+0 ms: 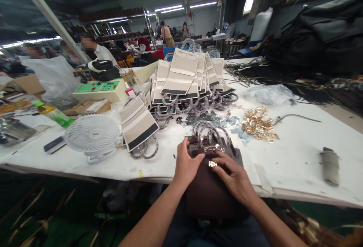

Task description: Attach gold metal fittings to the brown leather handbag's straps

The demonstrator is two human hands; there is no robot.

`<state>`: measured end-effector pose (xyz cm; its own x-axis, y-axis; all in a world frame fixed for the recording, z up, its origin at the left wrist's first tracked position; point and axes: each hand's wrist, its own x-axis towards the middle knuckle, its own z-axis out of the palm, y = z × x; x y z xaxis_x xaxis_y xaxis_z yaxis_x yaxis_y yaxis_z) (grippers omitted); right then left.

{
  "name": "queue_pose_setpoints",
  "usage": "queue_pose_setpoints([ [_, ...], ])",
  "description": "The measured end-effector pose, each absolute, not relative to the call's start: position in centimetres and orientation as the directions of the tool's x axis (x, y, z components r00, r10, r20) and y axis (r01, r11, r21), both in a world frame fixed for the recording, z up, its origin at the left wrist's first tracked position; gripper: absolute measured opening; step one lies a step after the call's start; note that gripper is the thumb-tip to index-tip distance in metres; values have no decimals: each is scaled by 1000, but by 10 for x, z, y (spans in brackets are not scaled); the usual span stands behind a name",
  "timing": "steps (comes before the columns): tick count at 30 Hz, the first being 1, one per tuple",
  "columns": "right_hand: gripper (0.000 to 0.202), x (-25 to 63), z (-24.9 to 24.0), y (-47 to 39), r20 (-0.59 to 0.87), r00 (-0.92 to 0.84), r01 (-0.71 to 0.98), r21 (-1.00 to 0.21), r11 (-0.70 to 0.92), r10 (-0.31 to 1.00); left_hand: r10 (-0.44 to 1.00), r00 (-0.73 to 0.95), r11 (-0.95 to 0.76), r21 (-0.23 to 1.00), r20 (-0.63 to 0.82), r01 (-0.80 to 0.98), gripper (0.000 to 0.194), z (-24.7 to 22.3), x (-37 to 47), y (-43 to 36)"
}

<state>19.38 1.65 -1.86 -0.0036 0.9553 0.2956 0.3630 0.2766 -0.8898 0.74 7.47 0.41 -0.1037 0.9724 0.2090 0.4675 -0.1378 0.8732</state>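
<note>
A dark brown handbag [211, 192] with wrapped handles [211, 131] rests at the near edge of the white table [297, 163]. My left hand [187, 163] grips the bag's top left side, thumb across the flap. My right hand [234, 175] lies on the flap, fingers pressing a small gold clasp piece [212, 163] against the bag. A gold lock fitting [210, 148] sits just above on the flap.
A pile of gold metal fittings [259, 124] lies to the right. Stacks of beige-and-black carded bags [184, 76] fill the middle. A white desk fan [92, 135], a green-panelled machine [100, 88] and a grey roll [330, 165] are on the table. People work beyond.
</note>
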Motion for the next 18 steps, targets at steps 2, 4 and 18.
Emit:
queue_pose_setpoints([
  [2, 24, 192, -13, 17, 307, -61, 343, -887, 309, 950, 984, -162, -15, 942, 73, 336, 89, 3, 8, 76],
  [4, 23, 191, -6, 18, 325, -88, 328, -883, 336, 942, 985, -169, 51, 973, -13, 224, 84, 4, 8, 76],
  [18, 25, 235, 19, 36, 409, 45, 664, -694, 278, 912, 961, 165, 249, 956, -224, -154, 44, 41, 7, 70],
])
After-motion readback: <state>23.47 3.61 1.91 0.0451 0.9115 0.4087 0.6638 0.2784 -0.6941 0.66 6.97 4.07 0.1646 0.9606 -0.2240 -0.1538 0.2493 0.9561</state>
